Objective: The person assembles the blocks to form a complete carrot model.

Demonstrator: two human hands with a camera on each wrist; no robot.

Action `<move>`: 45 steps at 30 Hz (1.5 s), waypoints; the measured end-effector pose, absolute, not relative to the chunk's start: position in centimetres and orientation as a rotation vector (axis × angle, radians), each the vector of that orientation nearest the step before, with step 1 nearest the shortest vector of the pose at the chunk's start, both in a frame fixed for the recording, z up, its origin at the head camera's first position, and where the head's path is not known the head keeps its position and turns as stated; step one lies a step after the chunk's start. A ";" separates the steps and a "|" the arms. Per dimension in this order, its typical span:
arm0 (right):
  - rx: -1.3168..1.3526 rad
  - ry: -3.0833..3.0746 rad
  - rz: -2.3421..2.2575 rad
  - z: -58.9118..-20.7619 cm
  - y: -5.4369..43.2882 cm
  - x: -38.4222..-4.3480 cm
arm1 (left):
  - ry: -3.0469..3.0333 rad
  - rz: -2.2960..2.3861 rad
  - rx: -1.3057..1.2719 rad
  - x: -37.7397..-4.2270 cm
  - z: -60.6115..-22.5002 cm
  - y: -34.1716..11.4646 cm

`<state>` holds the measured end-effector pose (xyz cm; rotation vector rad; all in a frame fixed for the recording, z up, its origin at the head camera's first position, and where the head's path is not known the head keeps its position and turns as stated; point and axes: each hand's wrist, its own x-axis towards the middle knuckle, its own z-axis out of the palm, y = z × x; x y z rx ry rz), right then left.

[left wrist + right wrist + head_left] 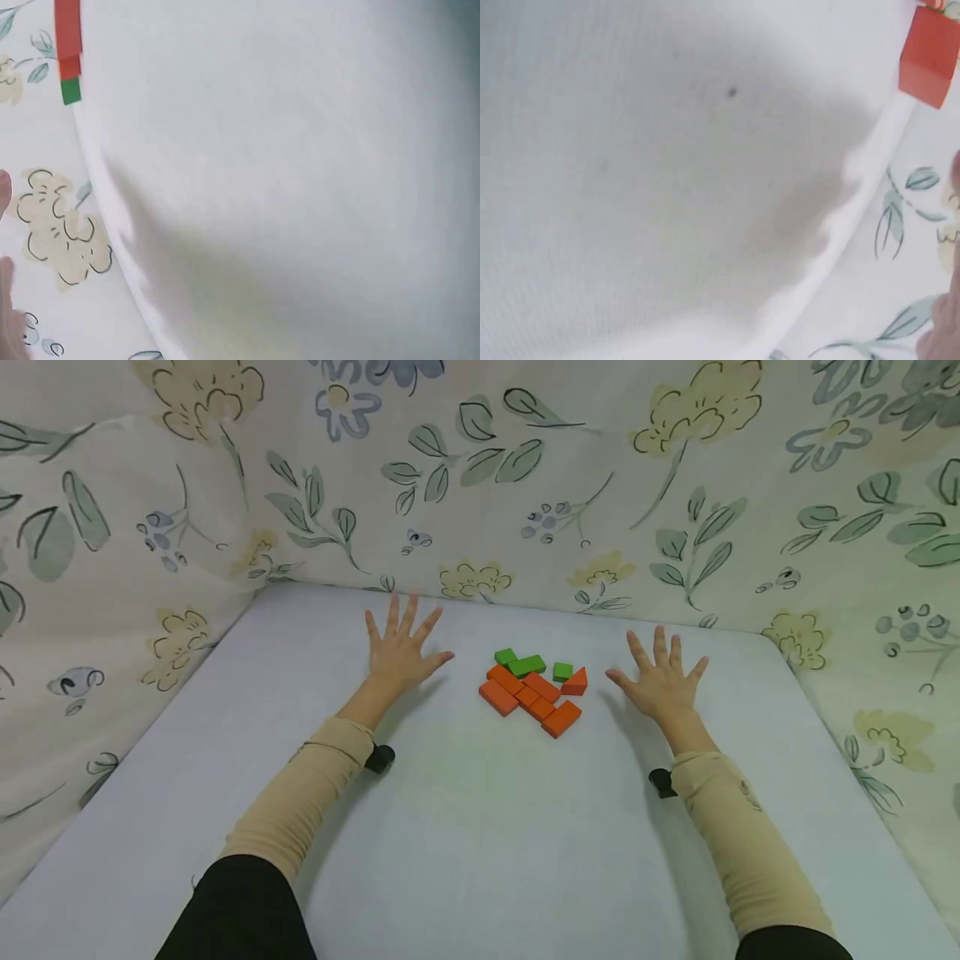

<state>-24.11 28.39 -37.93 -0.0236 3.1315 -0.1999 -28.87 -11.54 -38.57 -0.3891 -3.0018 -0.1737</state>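
In the head view a cluster of wooden toy blocks lies on the white table, between the two hands. Several are orange, among them a rectangular block [561,719] at the near end and a triangular block [575,682] on the right. Along the far side are green blocks, one long [527,666] and one small [562,672]. My left hand [401,653], fingers spread, is left of the cluster and holds nothing. To the right, my right hand [664,683] is likewise spread and bare. In the right wrist view an orange block [930,58] shows at the upper corner.
The white tabletop [480,843] spreads around the blocks. A floral cloth [480,510] hangs behind it and along both sides. Small dark wrist cameras, one on the left wrist [380,758] and one on the right [662,782], sit beside the sleeves.
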 end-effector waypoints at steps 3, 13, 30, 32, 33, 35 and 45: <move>-0.037 3.100 -0.240 -37.5 27.9 -23.9 | -3.023 -0.505 -0.387 -28.7 -38.8 -10.9; 0.000 3.035 -0.525 -36.8 26.3 -23.5 | -3.076 -1.056 -0.450 -27.1 -38.7 -6.6; -0.055 3.045 -0.602 -36.4 26.0 -22.5 | -3.154 -1.053 -0.399 -25.4 -39.7 -2.4; -0.075 3.045 -0.624 -36.4 25.8 -22.5 | -3.156 -1.036 -0.400 -25.4 -39.6 -2.4; -0.088 3.041 -0.644 -36.4 25.8 -22.5 | -3.158 -1.031 -0.403 -25.3 -39.6 -2.4; -0.131 3.032 -0.693 -36.5 25.6 -22.6 | -3.161 -1.024 -0.416 -25.3 -39.5 -2.4; -0.358 2.916 -0.921 -37.4 24.9 -22.6 | -3.168 -1.056 -0.523 -24.9 -39.0 -2.5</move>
